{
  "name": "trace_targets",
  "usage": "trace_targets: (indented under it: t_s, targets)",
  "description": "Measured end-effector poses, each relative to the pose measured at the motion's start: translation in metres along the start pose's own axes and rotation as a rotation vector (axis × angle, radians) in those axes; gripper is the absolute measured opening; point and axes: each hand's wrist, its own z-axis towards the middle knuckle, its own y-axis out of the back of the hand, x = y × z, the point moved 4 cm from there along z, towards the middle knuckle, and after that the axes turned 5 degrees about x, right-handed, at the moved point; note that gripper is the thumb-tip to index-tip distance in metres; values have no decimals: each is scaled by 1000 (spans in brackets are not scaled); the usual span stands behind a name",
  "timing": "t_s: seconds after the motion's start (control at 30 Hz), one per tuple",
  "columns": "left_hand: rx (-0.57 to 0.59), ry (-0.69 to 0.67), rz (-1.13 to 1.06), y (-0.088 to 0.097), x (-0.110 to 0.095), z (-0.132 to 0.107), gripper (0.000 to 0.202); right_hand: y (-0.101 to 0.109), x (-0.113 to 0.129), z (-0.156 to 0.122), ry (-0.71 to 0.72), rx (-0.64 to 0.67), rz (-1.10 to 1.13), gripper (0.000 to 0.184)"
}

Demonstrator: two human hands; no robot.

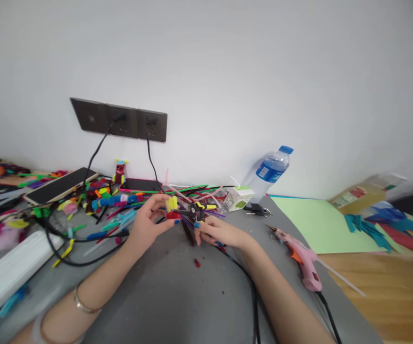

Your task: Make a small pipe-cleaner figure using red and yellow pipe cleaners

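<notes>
My left hand (150, 223) pinches a small fuzzy piece, yellow on top and red below (172, 209), just above the grey table (163, 296). My right hand (216, 232) lies beside it with fingers curled around the handles of small black pliers (193, 210), whose jaws point toward the fuzzy piece. A dark red pipe cleaner (187, 231) runs down between the two hands. A small red scrap (197, 263) lies on the table below them.
A pink glue gun (303, 260) lies at the right with its black cord. A water bottle (271, 171), a small green-and-white carton (239, 197), keys (256, 209), green paper (317, 222), phones, cables and several colourful pipe cleaners (113, 200) crowd the back and left. Wall sockets (120, 119) sit above.
</notes>
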Motion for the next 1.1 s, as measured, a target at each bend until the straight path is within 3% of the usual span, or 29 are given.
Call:
trace_targets:
  t_s: [1.1]
  targets:
    - [27, 37, -42, -1, 4, -3, 47, -1, 2, 0, 13, 9, 30, 65]
